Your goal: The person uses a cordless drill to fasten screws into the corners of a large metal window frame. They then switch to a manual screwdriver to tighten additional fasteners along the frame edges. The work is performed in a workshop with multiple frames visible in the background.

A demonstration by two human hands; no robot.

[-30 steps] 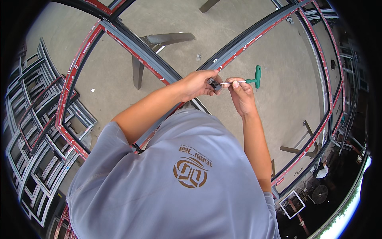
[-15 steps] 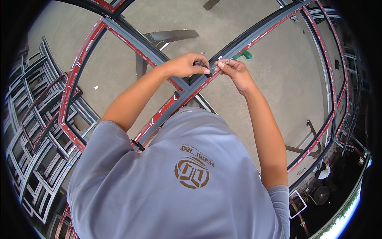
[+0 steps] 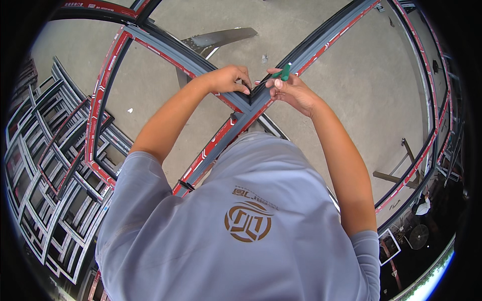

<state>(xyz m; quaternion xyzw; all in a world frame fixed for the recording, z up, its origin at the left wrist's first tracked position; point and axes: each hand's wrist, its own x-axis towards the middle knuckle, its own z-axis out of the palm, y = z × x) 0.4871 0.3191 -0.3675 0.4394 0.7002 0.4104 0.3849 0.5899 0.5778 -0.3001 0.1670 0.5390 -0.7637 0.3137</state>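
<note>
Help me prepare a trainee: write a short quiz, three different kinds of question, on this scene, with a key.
1. What colour is the handle of the tool in the right hand?
A) red
B) green
C) yellow

2. True or false: the left hand is near a corner of the frame.

3. On which side of the person do the stacked frames lie?

Key:
1. B
2. True
3. The person's left
</note>
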